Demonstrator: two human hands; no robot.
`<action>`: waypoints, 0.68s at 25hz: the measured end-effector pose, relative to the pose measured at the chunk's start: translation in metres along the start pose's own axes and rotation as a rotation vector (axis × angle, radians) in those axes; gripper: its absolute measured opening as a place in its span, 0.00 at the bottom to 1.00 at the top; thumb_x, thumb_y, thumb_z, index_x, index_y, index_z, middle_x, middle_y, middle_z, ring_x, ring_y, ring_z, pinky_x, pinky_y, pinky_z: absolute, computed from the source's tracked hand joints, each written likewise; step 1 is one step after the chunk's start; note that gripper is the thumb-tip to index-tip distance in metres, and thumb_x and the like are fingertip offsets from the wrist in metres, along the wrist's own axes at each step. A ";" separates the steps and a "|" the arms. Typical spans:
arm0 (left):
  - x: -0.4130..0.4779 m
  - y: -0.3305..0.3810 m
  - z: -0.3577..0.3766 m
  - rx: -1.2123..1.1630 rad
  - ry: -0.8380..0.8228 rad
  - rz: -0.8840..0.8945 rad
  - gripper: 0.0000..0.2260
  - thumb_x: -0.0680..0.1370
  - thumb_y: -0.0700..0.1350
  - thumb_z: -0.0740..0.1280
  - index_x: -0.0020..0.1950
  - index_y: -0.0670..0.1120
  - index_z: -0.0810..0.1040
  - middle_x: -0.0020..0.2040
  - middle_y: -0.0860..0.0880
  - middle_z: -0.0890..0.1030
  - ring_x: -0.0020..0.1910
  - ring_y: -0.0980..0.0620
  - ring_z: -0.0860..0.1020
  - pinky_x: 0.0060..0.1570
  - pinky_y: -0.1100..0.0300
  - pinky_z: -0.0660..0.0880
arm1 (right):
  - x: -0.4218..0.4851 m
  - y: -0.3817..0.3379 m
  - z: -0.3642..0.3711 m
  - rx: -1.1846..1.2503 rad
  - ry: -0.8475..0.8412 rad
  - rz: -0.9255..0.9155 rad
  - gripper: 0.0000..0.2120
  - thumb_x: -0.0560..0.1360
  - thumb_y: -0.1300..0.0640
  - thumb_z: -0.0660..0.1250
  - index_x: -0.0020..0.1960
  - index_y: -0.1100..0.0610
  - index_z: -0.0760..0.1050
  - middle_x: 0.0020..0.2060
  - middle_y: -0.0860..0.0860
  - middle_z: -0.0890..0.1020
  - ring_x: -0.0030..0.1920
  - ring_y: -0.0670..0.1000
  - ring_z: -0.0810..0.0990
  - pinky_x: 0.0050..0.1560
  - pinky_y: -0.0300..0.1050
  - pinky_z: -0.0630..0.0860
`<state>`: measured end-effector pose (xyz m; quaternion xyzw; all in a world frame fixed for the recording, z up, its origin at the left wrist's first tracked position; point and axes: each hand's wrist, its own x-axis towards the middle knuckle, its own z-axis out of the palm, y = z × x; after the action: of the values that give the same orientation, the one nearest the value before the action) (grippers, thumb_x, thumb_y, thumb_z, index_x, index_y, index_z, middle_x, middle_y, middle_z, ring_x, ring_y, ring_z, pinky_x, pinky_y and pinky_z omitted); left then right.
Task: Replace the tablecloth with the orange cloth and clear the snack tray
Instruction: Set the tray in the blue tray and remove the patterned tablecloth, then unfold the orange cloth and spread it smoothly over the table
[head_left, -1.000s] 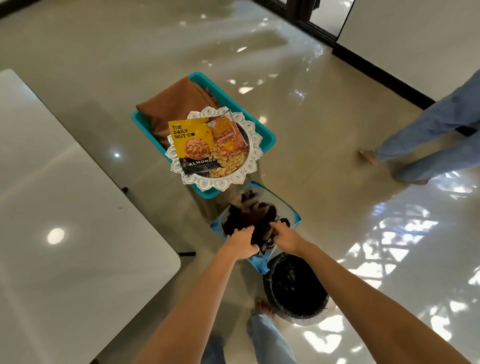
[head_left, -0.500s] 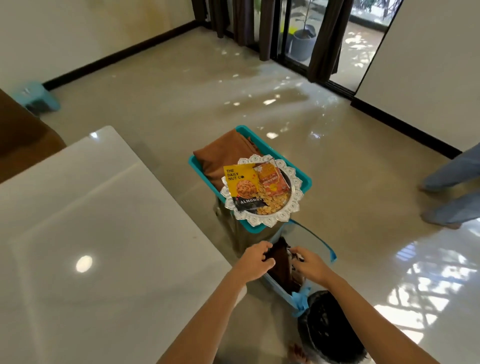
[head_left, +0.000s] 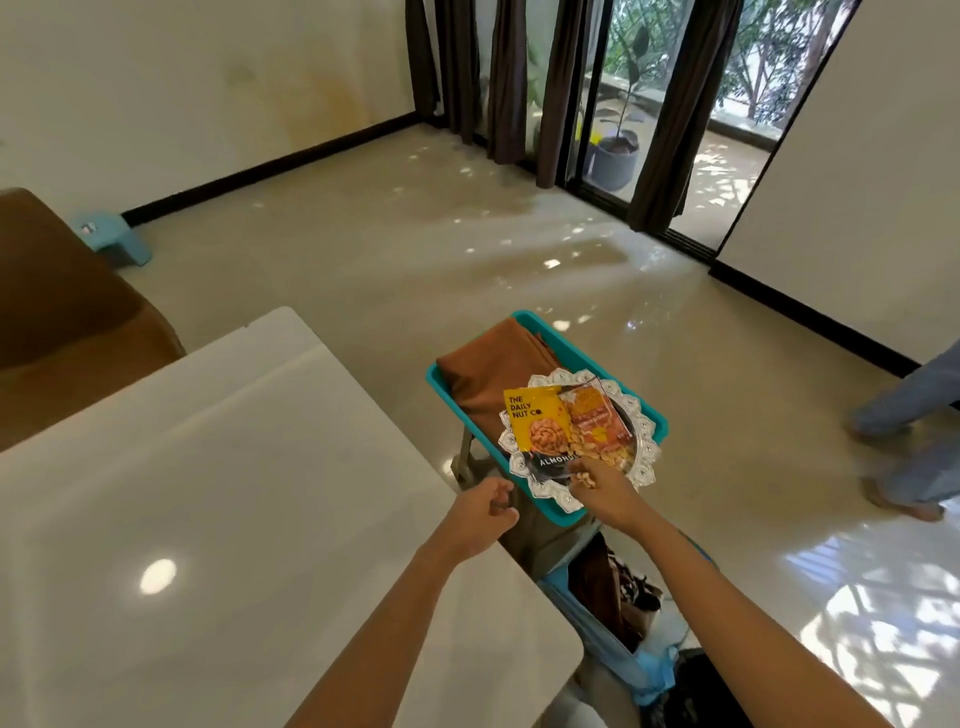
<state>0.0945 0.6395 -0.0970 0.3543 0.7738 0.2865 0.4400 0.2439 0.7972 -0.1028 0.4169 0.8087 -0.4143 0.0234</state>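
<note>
A silver scalloped snack tray (head_left: 647, 457) rests on a teal basket (head_left: 644, 402), on top of a folded orange-brown cloth (head_left: 493, 369). On the tray lie a yellow almond packet (head_left: 537, 431), an orange snack packet (head_left: 597, 423) and loose nuts. My right hand (head_left: 602, 491) is at the tray's near rim, fingers on the rim and loose nuts. My left hand (head_left: 480, 512) hovers loosely curled beside the tray, above the bare white table (head_left: 208, 493), holding nothing. A dark patterned cloth (head_left: 613, 592) sits bunched in a blue bag below.
A black bin (head_left: 696, 691) stands on the floor by the blue bag (head_left: 602, 629). Another person's legs (head_left: 914, 415) are at the right. A brown sofa (head_left: 57, 312) and a small blue stool (head_left: 111, 236) are at the left. Curtains and a glass door are ahead.
Both hands let go of the dark cloth in the blue bag and rose. My right hand reached the snack tray; my left came beside it. The view tilted up.
</note>
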 end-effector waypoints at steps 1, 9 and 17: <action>0.011 0.002 -0.007 -0.006 0.010 -0.001 0.18 0.78 0.46 0.65 0.68 0.48 0.70 0.55 0.55 0.75 0.51 0.57 0.75 0.45 0.70 0.71 | 0.019 -0.008 -0.004 -0.015 -0.003 -0.011 0.18 0.77 0.60 0.63 0.66 0.59 0.71 0.64 0.57 0.76 0.62 0.55 0.74 0.55 0.42 0.69; 0.140 0.009 -0.048 -0.141 0.172 -0.087 0.17 0.78 0.44 0.67 0.66 0.47 0.70 0.59 0.52 0.74 0.53 0.54 0.77 0.47 0.66 0.74 | 0.232 -0.034 -0.036 -0.069 -0.019 -0.022 0.20 0.76 0.59 0.64 0.67 0.61 0.71 0.63 0.58 0.76 0.64 0.59 0.74 0.61 0.48 0.70; 0.263 -0.023 -0.062 -0.205 0.260 -0.220 0.19 0.78 0.42 0.67 0.68 0.44 0.69 0.54 0.49 0.74 0.53 0.49 0.77 0.55 0.55 0.75 | 0.420 0.003 -0.020 -0.179 -0.094 0.138 0.24 0.74 0.60 0.68 0.66 0.68 0.66 0.60 0.64 0.76 0.57 0.63 0.76 0.49 0.50 0.73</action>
<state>-0.0626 0.8285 -0.2118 0.1809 0.8249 0.3572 0.3989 -0.0214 1.0866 -0.2524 0.4480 0.8098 -0.3569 0.1270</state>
